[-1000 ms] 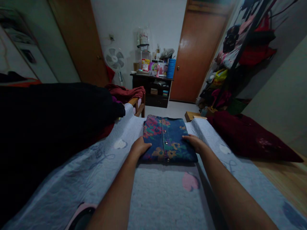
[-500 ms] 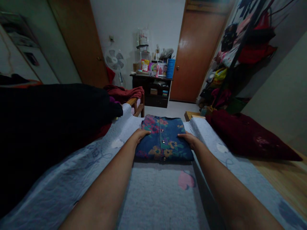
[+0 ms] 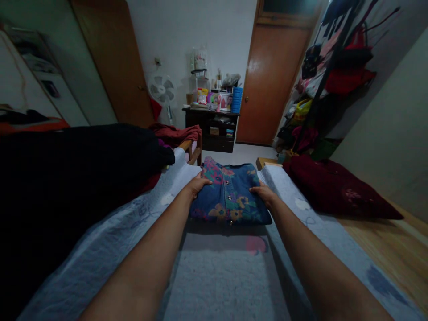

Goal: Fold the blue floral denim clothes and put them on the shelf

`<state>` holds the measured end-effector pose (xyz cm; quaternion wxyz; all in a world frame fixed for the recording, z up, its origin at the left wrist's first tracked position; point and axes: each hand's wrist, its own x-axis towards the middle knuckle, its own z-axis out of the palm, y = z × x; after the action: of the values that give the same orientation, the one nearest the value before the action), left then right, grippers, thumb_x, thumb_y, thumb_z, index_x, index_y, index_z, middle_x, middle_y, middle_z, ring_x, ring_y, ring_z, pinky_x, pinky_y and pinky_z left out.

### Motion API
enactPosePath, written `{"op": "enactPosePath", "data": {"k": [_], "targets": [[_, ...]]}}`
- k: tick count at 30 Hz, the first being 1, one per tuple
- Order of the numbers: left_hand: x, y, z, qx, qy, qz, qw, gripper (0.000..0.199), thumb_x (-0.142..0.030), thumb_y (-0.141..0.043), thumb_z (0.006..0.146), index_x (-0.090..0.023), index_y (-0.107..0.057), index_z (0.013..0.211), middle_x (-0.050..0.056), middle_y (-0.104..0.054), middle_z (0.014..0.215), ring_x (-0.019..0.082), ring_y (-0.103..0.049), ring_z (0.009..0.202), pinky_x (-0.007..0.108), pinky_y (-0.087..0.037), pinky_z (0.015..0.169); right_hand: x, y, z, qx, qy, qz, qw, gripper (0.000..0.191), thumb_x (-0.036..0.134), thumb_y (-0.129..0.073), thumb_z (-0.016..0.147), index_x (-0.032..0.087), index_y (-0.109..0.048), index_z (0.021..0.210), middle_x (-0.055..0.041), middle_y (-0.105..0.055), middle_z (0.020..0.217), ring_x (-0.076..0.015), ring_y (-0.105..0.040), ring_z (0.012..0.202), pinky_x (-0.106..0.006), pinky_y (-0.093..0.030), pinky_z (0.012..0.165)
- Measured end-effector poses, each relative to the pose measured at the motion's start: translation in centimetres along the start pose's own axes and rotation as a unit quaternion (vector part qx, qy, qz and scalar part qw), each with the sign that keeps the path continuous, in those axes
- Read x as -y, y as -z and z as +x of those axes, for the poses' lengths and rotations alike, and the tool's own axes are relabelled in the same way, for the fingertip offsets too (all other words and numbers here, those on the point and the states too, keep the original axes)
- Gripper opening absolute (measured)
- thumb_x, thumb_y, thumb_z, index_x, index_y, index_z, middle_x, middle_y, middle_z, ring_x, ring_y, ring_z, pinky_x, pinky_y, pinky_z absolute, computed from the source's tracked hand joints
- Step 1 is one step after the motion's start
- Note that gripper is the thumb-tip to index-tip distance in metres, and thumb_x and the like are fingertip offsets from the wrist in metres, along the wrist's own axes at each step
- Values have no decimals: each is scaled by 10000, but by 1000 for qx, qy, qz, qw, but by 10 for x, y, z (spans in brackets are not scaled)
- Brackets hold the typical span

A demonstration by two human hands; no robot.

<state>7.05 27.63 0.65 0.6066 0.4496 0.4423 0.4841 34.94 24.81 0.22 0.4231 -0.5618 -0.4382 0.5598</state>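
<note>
1. Beyond the bed, as my head view has it, a pale wall (image 3: 220,26) carries a brown door (image 3: 277,84), with a white fan (image 3: 162,89) and a dark dresser (image 3: 217,145) to the left of the door.
2. On the dresser, a yellow-and-red packet (image 3: 202,95) stands near a ribbed blue container (image 3: 237,100); any print on the packet is too small for me to read.
3. Straight ahead of me, over the pale bed cover (image 3: 227,281), is the folded floral denim garment (image 3: 236,191), buttons upward, with shadow under its near edge.
4. My left hand (image 3: 196,185) grips its left side, thumb on top.
5. My right hand (image 3: 265,193) grips its right side likewise, so the garment sits between both palms.
6. Left of me lies a black heap of cloth (image 3: 83,174); to my right, a maroon cloth (image 3: 334,187) bears a pale mark, lettering or pattern, I cannot tell.
</note>
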Motion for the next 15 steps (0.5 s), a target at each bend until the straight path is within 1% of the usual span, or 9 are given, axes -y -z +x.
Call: {"op": "enactPosePath", "data": {"k": [4, 9, 13, 15], "targets": [[-3, -3, -33, 5, 2, 16, 1000, 759, -182, -707, 529, -213, -515, 1262, 42, -731, 975, 257, -692, 897, 377, -535, 843, 1, -2, -34, -6, -4, 7, 1000, 689, 115, -568, 618, 252, -456, 1284, -20, -719, 896, -201, -669, 658, -344, -582, 634], [4, -3, -82, 20, 22, -6, 1000, 804, -200, -727, 524, -203, -480, 1289, 48, -727, 986, 246, -694, 856, 393, -541, 828, -7, -9, -86, -13, -20, 16, 1000, 629, 140, -587, 607, 246, -498, 1221, -21, -717, 899, -208, -675, 681, -356, -581, 646], [6, -3, -126, 28, 14, -18, 999, 782, -241, -744, 542, -202, -489, 1281, 52, -718, 1037, 251, -689, 909, 395, -532, 865, -15, -13, -128, 0, -31, 46, 998, 652, 157, -599, 612, 255, -481, 1246, -14, -716, 912, -206, -680, 677, -368, -582, 658], [6, -2, -147, 34, 10, -20, 999, 786, -255, -746, 555, -199, -484, 1293, 61, -713, 1070, 262, -682, 949, 401, -526, 885, -20, -15, -148, 7, -32, 62, 998, 679, 157, -607, 613, 263, -467, 1268, -4, -713, 887, -204, -678, 664, -371, -582, 651]]}}
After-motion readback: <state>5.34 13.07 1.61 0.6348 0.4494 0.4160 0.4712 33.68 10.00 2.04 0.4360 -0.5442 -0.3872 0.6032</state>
